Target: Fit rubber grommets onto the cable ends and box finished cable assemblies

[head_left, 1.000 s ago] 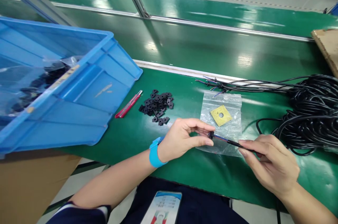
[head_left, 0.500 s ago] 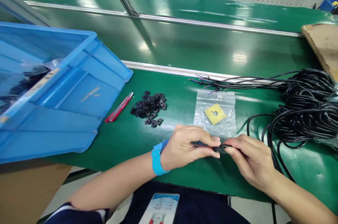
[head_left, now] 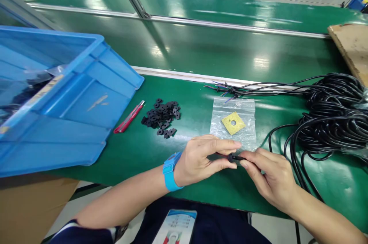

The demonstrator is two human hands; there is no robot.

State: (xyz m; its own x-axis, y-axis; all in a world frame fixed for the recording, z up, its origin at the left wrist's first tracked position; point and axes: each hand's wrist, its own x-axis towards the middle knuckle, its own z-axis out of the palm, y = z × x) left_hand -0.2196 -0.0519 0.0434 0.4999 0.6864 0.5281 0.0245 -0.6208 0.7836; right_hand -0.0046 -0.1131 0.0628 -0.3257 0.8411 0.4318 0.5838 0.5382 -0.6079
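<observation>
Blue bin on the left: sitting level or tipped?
Tipped. The blue bin leans with its open top facing the person, its near edge resting on the green bench, and bagged black parts showing inside.

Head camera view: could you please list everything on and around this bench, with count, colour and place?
Crate: one, blue, left, tilted.
Utility knife: one, red, beside the crate.
Small square parts: a pile, black, right of the knife.
Plastic bag: one, clear, centre, holding a yellow square pad.
Cable coil: one bundle, black, right.
Cardboard: one piece, brown, far right.
Bench surface: green.
Wristband: one, blue, left wrist.
Left hand: pinching a black cable end.
Right hand: pinching the same cable end.
</observation>
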